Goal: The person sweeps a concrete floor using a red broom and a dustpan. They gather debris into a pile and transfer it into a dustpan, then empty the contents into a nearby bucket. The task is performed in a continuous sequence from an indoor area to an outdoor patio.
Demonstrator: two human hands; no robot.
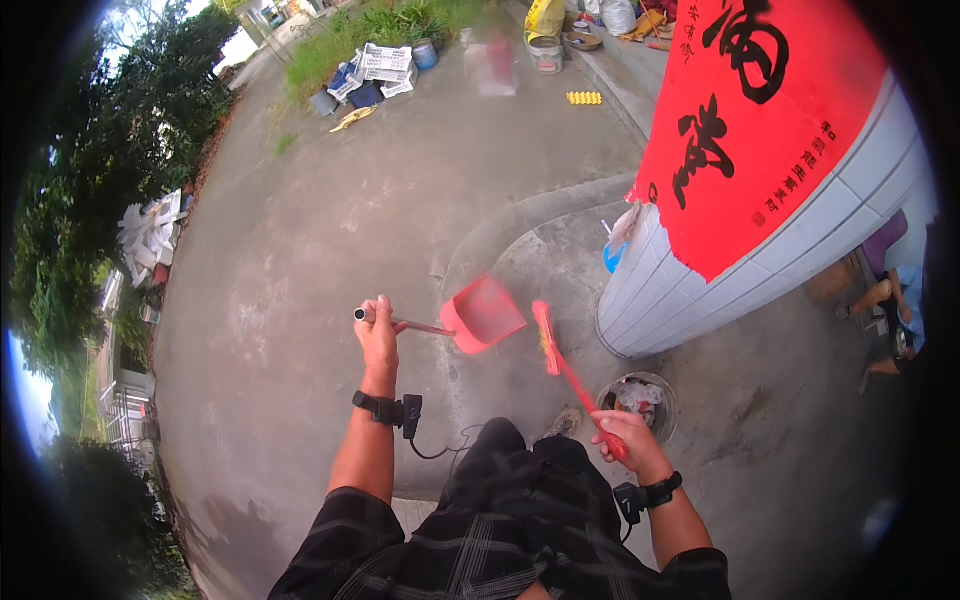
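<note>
Dustpan (484,313), red plastic, long metal handle, hangs just above the concrete yard (300,250) near its middle, tilted mouth-up; my left hand (378,335) is wrapped fully round the far end of the handle, fist closed, thumb on top; pan itself sits out to the right of that hand, well clear of the ground as far as I can judge, tho blur makes it hard to call. Broom (560,360), red w/ a yellow-orange bristle head, slants from my right hand (622,432) up toward the pan; right fingers closed tight round the low end of the stick; bristle head just beside the pan's right edge, not clearly touching.

Handling, my read: both look light & stiff; thin plastic pan likely flexes at the lip, so hold by the handle, not the scoop; the long handle puts the load far from the wrist, so a grip nearer the pan would steady it. Broom stick smooth, prob. slippery if wet; mid-stick hold gives more control.

Small round bin (640,402) w/ scraps stands by my right hand, at the foot of the white tiled wall (680,290); red banner (770,120) above it.
</note>
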